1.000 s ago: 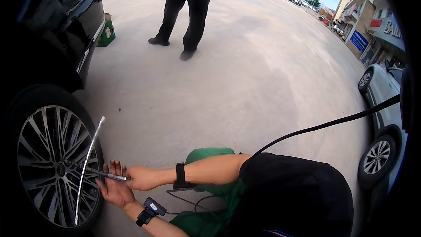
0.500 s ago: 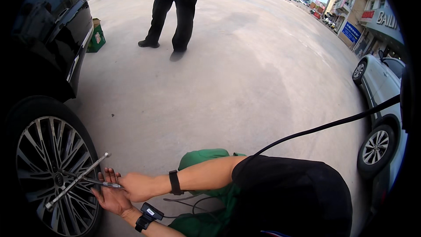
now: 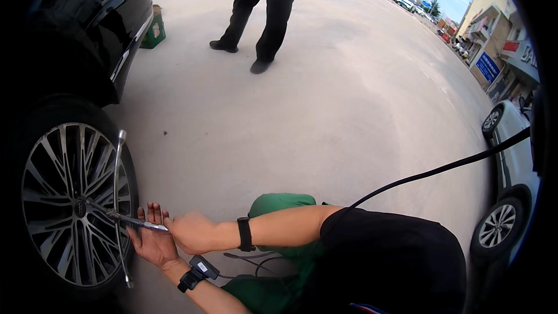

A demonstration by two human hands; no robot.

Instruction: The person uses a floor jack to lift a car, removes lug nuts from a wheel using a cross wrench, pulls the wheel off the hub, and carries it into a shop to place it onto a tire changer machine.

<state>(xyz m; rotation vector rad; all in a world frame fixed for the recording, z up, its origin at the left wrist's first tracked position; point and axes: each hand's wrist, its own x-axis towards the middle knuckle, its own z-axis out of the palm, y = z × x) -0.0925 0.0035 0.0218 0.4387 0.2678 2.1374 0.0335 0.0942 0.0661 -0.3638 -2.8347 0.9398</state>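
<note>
A four-way lug wrench [image 3: 118,168] stands against the black car's alloy wheel [image 3: 55,183], one shaft reaching the wheel near its hub and its long crossbar nearly vertical. My right hand [image 3: 192,232] is closed on the shaft's outer end. Directly under that shaft is my left hand [image 3: 152,238], palm up with fingers apart, touching or very near it. Both wrists wear black straps, the left with a small device.
A person in dark trousers [image 3: 263,17] stands ahead on the concrete. A green box [image 3: 154,34] sits beside the black car [image 3: 99,35]. A silver car [image 3: 511,160] is on the right, and a black cable [image 3: 436,167] crosses toward my right arm. Cars and shopfronts line the background.
The wrench's crossbar turned to a diagonal half a second ago and now stands nearly vertical. Both hands stay at the shaft; the whole view has shifted.
</note>
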